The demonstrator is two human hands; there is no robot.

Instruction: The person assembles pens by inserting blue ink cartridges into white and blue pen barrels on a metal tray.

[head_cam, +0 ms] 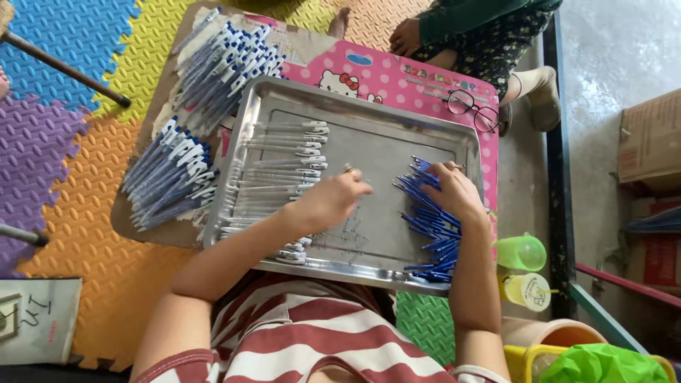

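The left hand (330,202) pinched something small; the right hand (454,191) lay flat on refills (429,220) at 3 o'clock; finished pens (213,71) were piled at 10 o'clock, many barrels (284,170) left.

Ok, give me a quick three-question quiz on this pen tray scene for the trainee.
1. True or false: the right hand rests on the pile of blue parts.
2. Where do the clear barrels lie in the steel tray? A) the person's left side B) the person's right side C) outside it
3. Fill in: the left hand pinches a small part over the tray's ____.

Key: 1 true. 2 A. 3 middle.
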